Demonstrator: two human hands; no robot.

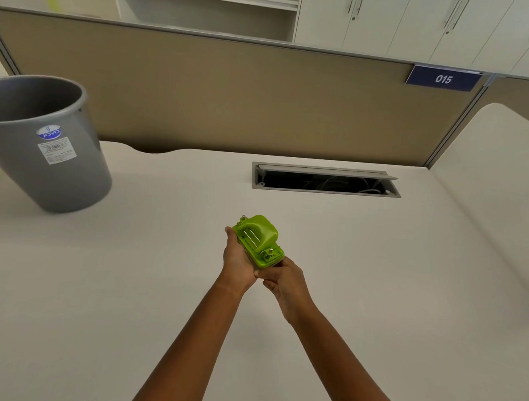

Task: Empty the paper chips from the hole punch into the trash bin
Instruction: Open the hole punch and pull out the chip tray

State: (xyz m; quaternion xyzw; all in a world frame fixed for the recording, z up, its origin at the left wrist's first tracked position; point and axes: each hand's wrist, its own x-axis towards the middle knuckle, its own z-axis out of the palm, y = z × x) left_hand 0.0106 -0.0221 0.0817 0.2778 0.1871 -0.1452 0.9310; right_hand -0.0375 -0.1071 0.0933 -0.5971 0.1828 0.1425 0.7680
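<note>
A lime-green hole punch [258, 240] is held above the middle of the white desk, its handle side facing up. My left hand [238, 261] cups it from below and from the left. My right hand [285, 282] grips its near end with fingers curled at the base. The grey trash bin [44, 164] stands on the desk at the far left, upright and open at the top, well apart from the punch. No paper chips are visible.
An open cable slot [325, 182] with wires inside is set into the desk behind the hands. A beige partition [231, 100] with a blue "015" sign [443, 78] walls the far edge. White cabinets stand beyond it.
</note>
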